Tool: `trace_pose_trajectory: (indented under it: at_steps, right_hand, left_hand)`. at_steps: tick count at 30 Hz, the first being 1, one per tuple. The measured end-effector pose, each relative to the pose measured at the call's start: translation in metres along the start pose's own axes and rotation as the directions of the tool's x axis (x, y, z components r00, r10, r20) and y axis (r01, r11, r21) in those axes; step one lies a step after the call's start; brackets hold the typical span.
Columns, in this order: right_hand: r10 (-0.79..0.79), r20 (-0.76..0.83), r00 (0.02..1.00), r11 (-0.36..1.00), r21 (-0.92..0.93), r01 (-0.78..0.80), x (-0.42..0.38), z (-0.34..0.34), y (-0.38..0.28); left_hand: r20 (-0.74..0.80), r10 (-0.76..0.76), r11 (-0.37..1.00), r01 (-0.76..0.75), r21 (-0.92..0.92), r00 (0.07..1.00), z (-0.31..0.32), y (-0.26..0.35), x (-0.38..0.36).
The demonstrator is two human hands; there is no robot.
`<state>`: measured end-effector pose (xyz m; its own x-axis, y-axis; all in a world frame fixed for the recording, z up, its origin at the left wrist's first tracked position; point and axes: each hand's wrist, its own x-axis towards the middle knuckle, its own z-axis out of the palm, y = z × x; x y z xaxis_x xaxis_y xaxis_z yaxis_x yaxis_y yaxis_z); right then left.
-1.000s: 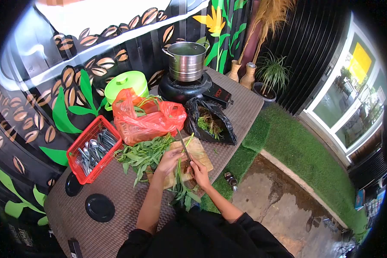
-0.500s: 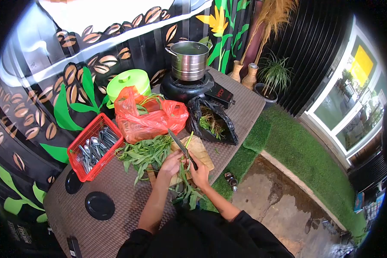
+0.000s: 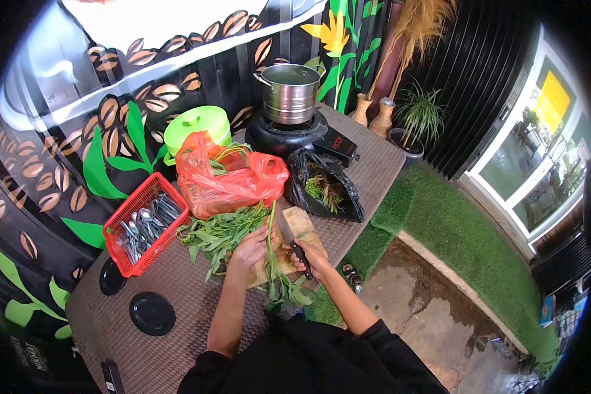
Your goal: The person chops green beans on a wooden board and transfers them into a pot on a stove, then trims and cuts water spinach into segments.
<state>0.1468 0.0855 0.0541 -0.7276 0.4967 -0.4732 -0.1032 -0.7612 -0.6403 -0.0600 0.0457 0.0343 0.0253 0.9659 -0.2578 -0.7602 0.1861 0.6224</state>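
My right hand (image 3: 314, 259) grips the black handle of a knife (image 3: 285, 230), whose blade points up and away over the cutting board (image 3: 301, 223). At the board's left side, the fingers of my left hand (image 3: 249, 249) close around a long stalk of leafy greens (image 3: 271, 253). Its leaves hang toward me past the board's near edge. A heap of the same greens (image 3: 218, 235) lies to the left of the board. Behind the heap sits a red plastic bag (image 3: 226, 187) with stems poking out.
Left of the bag stands a red basket (image 3: 119, 255) of cutlery, near two black saucers (image 3: 152, 314). A black bag (image 3: 349, 197) holds more greens. At the back are a lidded green pot (image 3: 200, 128) and a steel pot (image 3: 289, 102) on a stove (image 3: 338, 144).
My right hand and the knife have moved right and slightly toward me, away from the stalk. My left hand has shifted slightly left, and the stalk now stretches farther up beside it.
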Motion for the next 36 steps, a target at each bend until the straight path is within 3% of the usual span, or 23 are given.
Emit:
trace_pose_trajectory:
  at_steps: [3, 4, 5, 6, 7, 8, 9, 10, 13, 14, 18, 21, 26, 28, 30, 31, 33, 34, 36]
  right_hand:
    - [0.041, -0.033, 0.999, 0.998, 0.046, -0.040, -0.004, 0.006, 0.002]
    - [0.042, -0.033, 0.999, 0.998, 0.046, -0.040, -0.007, 0.009, 0.003]
    - [-0.169, -0.108, 0.980, 0.979, -0.137, 0.154, -0.011, 0.012, 0.004]
    - [-0.381, -0.142, 0.913, 0.889, -0.327, 0.320, -0.017, 0.017, 0.003]
    - [-0.380, -0.143, 0.914, 0.889, -0.327, 0.319, -0.021, 0.022, 0.000]
    - [-0.495, -0.116, 0.861, 0.827, -0.366, 0.427, -0.025, 0.028, -0.006]
    - [-0.602, -0.085, 0.794, 0.751, -0.400, 0.526, -0.027, 0.030, -0.008]
    - [-0.600, -0.061, 0.798, 0.756, -0.369, 0.540, -0.027, 0.029, -0.008]
    - [-0.581, 0.034, 0.813, 0.706, -0.475, 0.525, -0.035, 0.036, -0.005]
    - [-0.553, 0.062, 0.831, 0.739, -0.423, 0.524, -0.026, 0.025, 0.003]
    - [-0.581, -0.007, 0.814, 0.747, -0.401, 0.530, -0.029, 0.025, 0.011]
    - [-0.646, 0.000, 0.764, 0.644, -0.537, 0.545, -0.031, 0.021, 0.011]
    - [-0.599, -0.014, 0.801, 0.706, -0.481, 0.519, -0.032, 0.023, 0.008]
    - [-0.568, 0.003, 0.823, 0.721, -0.480, 0.499, -0.027, 0.017, 0.010]
    - [-0.553, -0.013, 0.833, 0.636, -0.652, 0.413, -0.016, 0.009, 0.013]
    - [-0.553, -0.011, 0.833, 0.635, -0.652, 0.413, -0.018, 0.012, 0.013]
    - [-0.757, 0.013, 0.653, 0.347, -0.839, 0.419, -0.026, 0.026, 0.012]
    - [-0.756, 0.015, 0.654, 0.346, -0.839, 0.419, -0.030, 0.034, 0.010]
    - [-0.686, -0.156, 0.711, 0.424, -0.880, 0.215, -0.035, 0.045, 0.009]
  left_hand:
    - [-0.047, 0.039, 0.999, -0.040, -0.026, 0.998, 0.018, 0.009, -0.006]
    - [-0.089, 0.063, 0.995, -0.055, 0.086, 0.994, 0.022, 0.014, -0.009]
    - [-0.127, 0.090, 0.978, -0.064, 0.197, 0.988, 0.025, 0.017, -0.012]
    - [-0.127, 0.089, 0.979, -0.063, 0.196, 0.988, 0.029, 0.019, -0.013]
    - [-0.125, 0.158, 0.953, -0.118, 0.279, 0.980, 0.033, 0.020, -0.014]
    - [-0.116, 0.226, 0.917, -0.171, 0.360, 0.967, 0.037, 0.020, -0.014]
    - [-0.117, 0.225, 0.918, -0.170, 0.359, 0.967, 0.038, 0.017, -0.012]
    - [-0.097, 0.266, 0.909, -0.216, 0.356, 0.959, 0.039, 0.014, -0.009]
    - [-0.062, 0.318, 0.899, -0.281, 0.335, 0.946, 0.043, 0.005, -0.002]
    - [-0.052, 0.334, 0.899, -0.302, 0.317, 0.941, 0.045, 0.002, 0.000]
    - [-0.068, 0.318, 0.912, -0.286, 0.293, 0.945, 0.054, -0.003, 0.001]
    - [-0.110, 0.262, 0.932, -0.222, 0.286, 0.959, 0.056, -0.005, 0.001]
    - [-0.104, 0.065, 0.987, -0.049, 0.152, 0.992, 0.044, -0.008, 0.006]
    - [-0.088, 0.057, 0.991, -0.046, 0.122, 0.994, 0.040, -0.008, 0.004]
    - [-0.075, 0.052, 0.995, -0.045, 0.090, 0.996, 0.036, -0.009, 0.004]
    - [-0.076, 0.096, 0.993, -0.090, 0.077, 0.992, 0.034, -0.011, 0.006]
    - [-0.078, 0.140, 0.989, -0.135, 0.063, 0.987, 0.034, -0.017, 0.007]
    - [-0.120, 0.202, 0.977, -0.191, 0.097, 0.972, 0.037, -0.019, 0.007]
    - [-0.161, 0.264, 0.961, -0.244, 0.133, 0.951, 0.041, -0.025, 0.006]
